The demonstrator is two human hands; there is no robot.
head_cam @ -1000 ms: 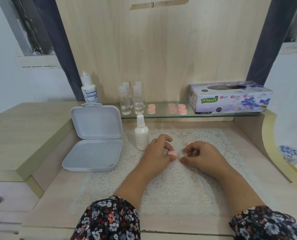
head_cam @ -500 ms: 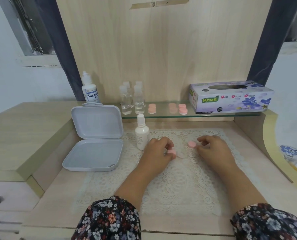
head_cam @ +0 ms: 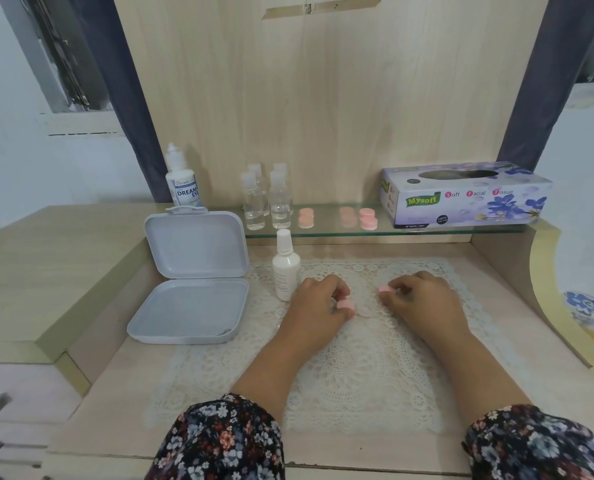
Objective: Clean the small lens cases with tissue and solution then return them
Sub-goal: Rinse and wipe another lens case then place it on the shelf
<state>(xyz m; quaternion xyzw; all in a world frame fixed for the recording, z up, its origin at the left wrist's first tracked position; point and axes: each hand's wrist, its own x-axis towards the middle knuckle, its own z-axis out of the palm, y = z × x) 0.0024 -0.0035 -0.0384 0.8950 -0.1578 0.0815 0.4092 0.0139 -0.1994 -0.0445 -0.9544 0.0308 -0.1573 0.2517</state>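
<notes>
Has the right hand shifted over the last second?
Yes. The right hand, pinching a pink cap, drew rightward and back toward the glass shelf, away from the white spray bottle.

Both forearms bare from approx mid-forearm down. Left hand point(head_cam: 318, 301) & right hand point(head_cam: 423, 299): no rings, watch or bracelets visible; nails too small to judge. Left sleeve point(head_cam: 219, 441) & right sleeve point(head_cam: 538, 445) same fabric: dark navy/black ground w/ dense small floral print in white, pink, rust, pale blue. Cuffs loose, unbuttoned look, edges slightly wavy.
</notes>
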